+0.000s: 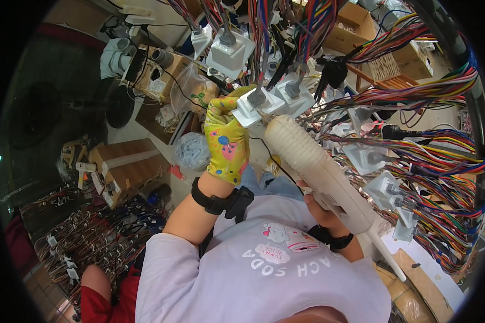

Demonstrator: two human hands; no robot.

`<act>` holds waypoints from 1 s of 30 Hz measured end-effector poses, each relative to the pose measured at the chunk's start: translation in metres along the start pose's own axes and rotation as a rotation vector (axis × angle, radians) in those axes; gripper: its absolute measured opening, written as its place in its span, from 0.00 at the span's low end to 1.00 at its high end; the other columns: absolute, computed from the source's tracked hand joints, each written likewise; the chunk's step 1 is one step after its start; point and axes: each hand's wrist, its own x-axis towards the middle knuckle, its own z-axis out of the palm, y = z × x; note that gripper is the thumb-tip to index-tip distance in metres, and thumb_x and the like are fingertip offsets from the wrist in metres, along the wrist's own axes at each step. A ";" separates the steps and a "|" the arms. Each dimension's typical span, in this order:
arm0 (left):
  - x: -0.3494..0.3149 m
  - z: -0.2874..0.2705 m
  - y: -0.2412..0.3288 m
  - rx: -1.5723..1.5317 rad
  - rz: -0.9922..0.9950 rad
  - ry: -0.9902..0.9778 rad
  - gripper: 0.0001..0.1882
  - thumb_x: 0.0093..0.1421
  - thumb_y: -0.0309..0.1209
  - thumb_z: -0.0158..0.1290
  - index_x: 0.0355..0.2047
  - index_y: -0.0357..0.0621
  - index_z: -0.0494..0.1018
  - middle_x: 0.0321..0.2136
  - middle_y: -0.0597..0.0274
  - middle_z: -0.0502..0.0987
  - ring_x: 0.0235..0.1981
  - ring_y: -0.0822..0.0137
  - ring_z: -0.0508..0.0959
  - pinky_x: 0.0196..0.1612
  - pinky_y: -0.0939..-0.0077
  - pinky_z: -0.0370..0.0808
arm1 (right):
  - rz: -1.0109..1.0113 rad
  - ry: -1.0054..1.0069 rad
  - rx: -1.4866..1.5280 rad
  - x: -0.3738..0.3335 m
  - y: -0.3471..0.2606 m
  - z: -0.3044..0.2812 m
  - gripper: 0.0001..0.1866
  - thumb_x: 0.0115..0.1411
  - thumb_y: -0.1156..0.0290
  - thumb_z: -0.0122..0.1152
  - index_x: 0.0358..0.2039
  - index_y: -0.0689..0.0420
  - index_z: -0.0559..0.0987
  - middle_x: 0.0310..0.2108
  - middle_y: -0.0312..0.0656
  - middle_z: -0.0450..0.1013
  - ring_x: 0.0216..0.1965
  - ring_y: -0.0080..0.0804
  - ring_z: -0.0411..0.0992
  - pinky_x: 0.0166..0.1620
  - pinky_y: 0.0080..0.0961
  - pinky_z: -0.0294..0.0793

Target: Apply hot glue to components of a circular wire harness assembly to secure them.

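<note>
My left hand (225, 137), in a yellow patterned glove, is closed on the edge of a white square connector housing (242, 117). A bundle of coloured wires runs up from the grey plug in its middle. My right hand (317, 207) is wrapped round the handle of a pale, worn hot glue gun (320, 167). The gun's nozzle meets the right edge of the held housing. From its rear end sticks a white glue stick (388, 255). A second white housing (292, 96) hangs just right of the held one, and another housing (229, 56) hangs above.
More housings (382, 189) hang on thick wire bundles (420, 97) along a curved dark bar (475, 107) at right. Cardboard boxes (129, 167) and a bag of pale parts (192, 151) stand on the floor at left. Wire harnesses (91, 237) and a person's red sleeve (99, 307) show lower left.
</note>
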 end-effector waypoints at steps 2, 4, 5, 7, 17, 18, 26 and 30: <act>0.000 0.000 0.000 0.011 0.033 0.021 0.12 0.53 0.15 0.54 0.35 0.40 0.67 0.44 0.49 0.74 0.44 0.64 0.75 0.50 0.74 0.71 | -0.015 0.007 0.012 0.004 -0.009 -0.002 0.20 0.51 0.81 0.54 0.47 0.59 0.76 0.43 0.42 0.76 0.46 0.36 0.73 0.52 0.28 0.69; 0.002 -0.001 -0.002 0.032 0.069 0.023 0.12 0.52 0.14 0.54 0.35 0.40 0.67 0.43 0.49 0.74 0.44 0.64 0.75 0.50 0.74 0.71 | -0.049 0.020 0.033 0.009 -0.023 -0.002 0.19 0.50 0.80 0.54 0.45 0.58 0.78 0.41 0.42 0.76 0.45 0.37 0.73 0.51 0.28 0.69; 0.002 -0.001 -0.003 0.052 0.106 0.026 0.13 0.52 0.14 0.55 0.35 0.40 0.67 0.43 0.49 0.74 0.44 0.63 0.75 0.50 0.74 0.71 | -0.066 0.025 0.044 0.011 -0.028 -0.002 0.18 0.50 0.79 0.55 0.44 0.57 0.79 0.40 0.41 0.77 0.44 0.37 0.74 0.51 0.28 0.69; 0.002 -0.005 -0.005 0.075 0.106 0.049 0.13 0.51 0.14 0.55 0.36 0.40 0.68 0.43 0.49 0.74 0.45 0.63 0.75 0.50 0.73 0.71 | -0.082 0.030 0.054 0.010 -0.023 0.002 0.18 0.49 0.79 0.55 0.42 0.57 0.79 0.39 0.41 0.77 0.44 0.38 0.74 0.51 0.28 0.69; 0.002 0.006 0.001 0.070 0.138 0.034 0.13 0.51 0.15 0.57 0.35 0.40 0.69 0.45 0.45 0.75 0.47 0.59 0.75 0.52 0.68 0.71 | 0.371 0.118 0.450 -0.008 0.011 0.017 0.14 0.53 0.78 0.54 0.41 0.55 0.79 0.37 0.37 0.78 0.42 0.36 0.75 0.47 0.28 0.71; 0.002 0.005 0.000 0.070 0.137 0.034 0.13 0.51 0.15 0.57 0.35 0.40 0.69 0.45 0.45 0.75 0.47 0.59 0.75 0.52 0.68 0.71 | 0.429 0.116 0.470 -0.008 0.012 0.017 0.14 0.53 0.78 0.54 0.40 0.55 0.79 0.37 0.36 0.78 0.42 0.36 0.75 0.47 0.28 0.71; 0.003 0.003 -0.001 0.034 0.153 0.012 0.14 0.50 0.15 0.57 0.36 0.40 0.69 0.45 0.44 0.75 0.47 0.58 0.75 0.52 0.67 0.71 | -0.006 0.102 0.093 0.001 -0.001 0.012 0.13 0.54 0.78 0.54 0.41 0.55 0.79 0.36 0.36 0.78 0.41 0.35 0.75 0.46 0.29 0.71; 0.003 0.002 -0.002 0.036 0.164 -0.004 0.14 0.51 0.15 0.57 0.36 0.40 0.69 0.45 0.44 0.75 0.47 0.58 0.75 0.52 0.67 0.71 | 0.023 0.116 0.141 0.000 0.008 0.016 0.14 0.54 0.79 0.53 0.42 0.56 0.78 0.36 0.40 0.77 0.41 0.35 0.75 0.46 0.29 0.71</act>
